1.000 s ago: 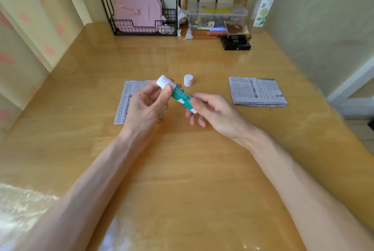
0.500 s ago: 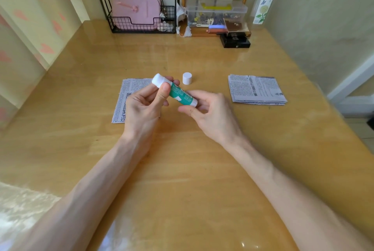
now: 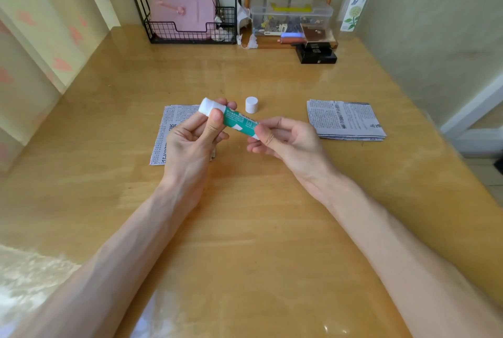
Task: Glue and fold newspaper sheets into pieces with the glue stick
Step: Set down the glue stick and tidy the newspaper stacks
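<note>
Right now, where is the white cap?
In head view the cap stands on the table, centre, just beyond the glue stick, left of the folded newspaper stack.

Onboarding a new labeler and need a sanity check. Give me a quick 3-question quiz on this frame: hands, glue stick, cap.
1. True or false: the white cap is on the glue stick.
2. The right hand pinches the stick's: A) open white end, B) base end, C) middle.
3. What lies on the table beneath the left hand?
Key: 1 false, it stands on the table. 2 B. 3 a newspaper sheet.
</note>
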{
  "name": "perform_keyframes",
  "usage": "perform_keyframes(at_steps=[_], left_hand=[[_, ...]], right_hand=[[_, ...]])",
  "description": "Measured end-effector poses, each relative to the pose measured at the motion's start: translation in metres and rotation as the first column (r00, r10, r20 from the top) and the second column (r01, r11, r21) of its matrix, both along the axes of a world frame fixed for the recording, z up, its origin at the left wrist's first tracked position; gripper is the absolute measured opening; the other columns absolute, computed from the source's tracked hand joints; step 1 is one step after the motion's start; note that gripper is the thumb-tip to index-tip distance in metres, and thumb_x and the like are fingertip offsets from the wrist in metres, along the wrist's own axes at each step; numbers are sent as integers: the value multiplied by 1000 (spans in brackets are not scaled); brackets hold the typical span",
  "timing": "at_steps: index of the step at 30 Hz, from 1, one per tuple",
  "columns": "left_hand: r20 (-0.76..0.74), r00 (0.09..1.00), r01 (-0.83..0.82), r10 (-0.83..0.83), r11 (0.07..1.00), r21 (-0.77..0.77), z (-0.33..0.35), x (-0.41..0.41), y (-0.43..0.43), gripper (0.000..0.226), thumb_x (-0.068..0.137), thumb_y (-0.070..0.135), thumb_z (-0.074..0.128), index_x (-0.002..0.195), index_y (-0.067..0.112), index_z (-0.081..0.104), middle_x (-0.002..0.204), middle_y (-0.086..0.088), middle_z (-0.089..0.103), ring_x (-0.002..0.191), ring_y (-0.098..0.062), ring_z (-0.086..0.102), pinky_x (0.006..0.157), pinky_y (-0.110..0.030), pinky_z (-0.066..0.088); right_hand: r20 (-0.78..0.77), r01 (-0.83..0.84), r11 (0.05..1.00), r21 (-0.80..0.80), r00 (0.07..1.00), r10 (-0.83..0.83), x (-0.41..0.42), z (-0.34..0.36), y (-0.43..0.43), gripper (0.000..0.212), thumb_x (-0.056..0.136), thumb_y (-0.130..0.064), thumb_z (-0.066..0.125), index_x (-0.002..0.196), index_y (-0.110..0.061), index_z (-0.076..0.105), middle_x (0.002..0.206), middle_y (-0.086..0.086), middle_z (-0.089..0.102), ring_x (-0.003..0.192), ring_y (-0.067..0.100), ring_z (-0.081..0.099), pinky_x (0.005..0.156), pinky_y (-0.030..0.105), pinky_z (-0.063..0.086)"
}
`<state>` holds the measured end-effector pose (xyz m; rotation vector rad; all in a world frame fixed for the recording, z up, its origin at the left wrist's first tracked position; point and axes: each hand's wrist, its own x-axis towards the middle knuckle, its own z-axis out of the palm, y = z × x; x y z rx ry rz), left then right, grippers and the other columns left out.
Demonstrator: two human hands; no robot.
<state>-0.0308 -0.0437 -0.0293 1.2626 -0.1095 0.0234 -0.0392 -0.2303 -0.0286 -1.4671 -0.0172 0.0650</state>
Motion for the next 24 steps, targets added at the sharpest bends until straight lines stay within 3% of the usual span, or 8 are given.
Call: perform_keyframes(at_steps=[4,7,9,13,15,18,21,24], left_hand=[[-12,1000,-6,5,1000,-26,2,-1,0,38,92,39,64,122,16,72,123,3,76,114,-11,69,88,-23,52],[-11,1000,0,-1,998,-63,3,-1,1,33,94,36,63,119,17,72,121,3,76,111,-10,70,86,-22,52],[-2,1000,8,-8,998,-60,3,-1,1,33,94,35,63,120,16,71,121,2,76,109,-9,69,85,-21,52],[13,1000,13,-13,999,-32,4,-3,0,38,93,36,64,125,14,70,122,2,76,112,-10,70,84,-21,53],[7,1000,6,-6,1000,-28,4,-4,-1,39,92,37,64,124,16,70,123,1,76,113,-11,70,85,-21,53],[-5,1000,4,-4,1000,-21,4,-3,-2,37,92,38,65,123,18,71,123,2,76,116,-12,70,86,-23,52],[-8,1000,6,-6,999,-38,5,-3,-1,36,92,37,64,122,18,71,121,5,76,112,-10,70,84,-22,52],[0,1000,7,-7,999,-31,5,-3,1,35,92,36,64,121,18,71,120,4,76,107,-7,70,84,-22,52]], right_hand=[[158,107,987,-121,984,-87,0,-2,4,24,86,-5,85,103,-8,69,103,6,81,92,20,78,87,26,59],[72,-9,998,-68,997,14,-2,2,3,25,100,-23,72,116,-5,69,100,13,79,84,26,74,80,33,59],[-15,-78,996,-52,997,77,-2,2,1,40,107,-35,57,120,0,69,94,17,77,80,28,72,73,32,57],[10,-65,998,2,998,65,1,-3,0,29,104,-18,64,118,6,68,92,15,76,83,24,73,81,29,59],[56,-7,999,-53,998,10,2,-4,-2,20,96,-8,74,114,0,69,97,12,79,87,22,76,87,28,59],[143,54,990,-127,989,-36,3,-6,0,24,88,2,81,103,-11,68,108,7,79,98,20,76,94,29,59],[95,-45,994,-97,994,54,2,-4,0,24,97,-15,75,118,-8,67,110,10,78,92,26,75,90,34,60],[-10,-146,988,-58,989,146,1,-2,-2,36,108,-30,56,126,0,67,96,16,77,83,27,72,77,31,58]])
